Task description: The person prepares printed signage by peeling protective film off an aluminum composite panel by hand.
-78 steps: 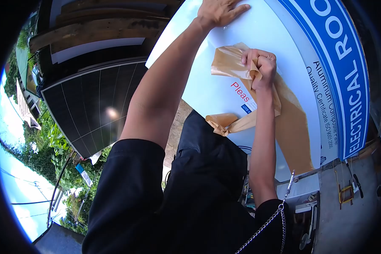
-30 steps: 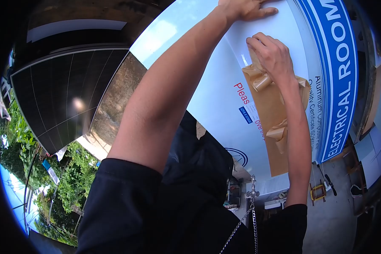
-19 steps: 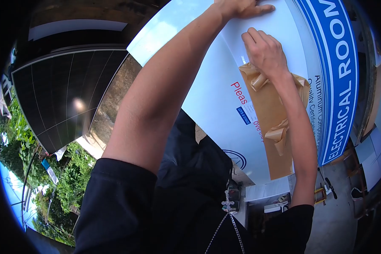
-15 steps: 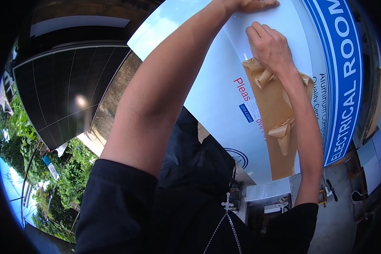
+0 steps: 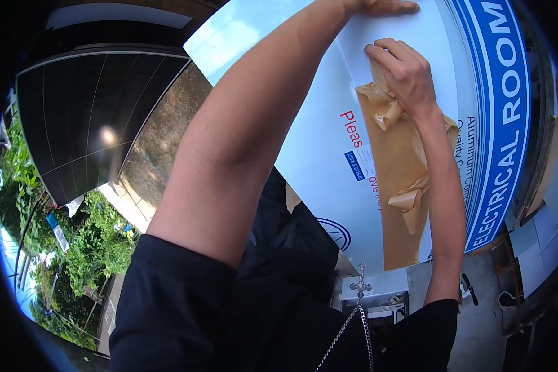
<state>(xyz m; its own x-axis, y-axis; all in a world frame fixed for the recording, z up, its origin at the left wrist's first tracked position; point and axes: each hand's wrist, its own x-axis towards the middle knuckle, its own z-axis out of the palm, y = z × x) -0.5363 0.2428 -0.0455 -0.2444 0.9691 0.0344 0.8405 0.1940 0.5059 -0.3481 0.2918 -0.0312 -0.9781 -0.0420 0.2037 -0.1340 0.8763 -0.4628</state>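
A white panel [image 5: 291, 139] with printed red and blue lettering lies beneath both my arms. Down its face runs a wide strip of brown paper [image 5: 395, 180], wrinkled and partly lifted, with curled folds near its upper end and middle. My right hand [image 5: 406, 77] is closed, pinching the raised upper end of this strip between thumb and fingers. Further up, my left hand [image 5: 387, 6] rests flat on the panel with fingers stretched out; the top of the frame cuts part of it off.
A blue sign band [image 5: 505, 124] reading "ELECTRICAL ROOM" runs along the panel's right side. To the left is a dark gridded panel [image 5: 99, 118] above green plants [image 5: 99, 248]. Dark clothing and a chain with a cross pendant [image 5: 361, 286] hang below.
My right hand has moved slightly down and right, and more of the brown paper now stands lifted under its fingers. My left hand stays on the panel. The whole view has shifted a little.
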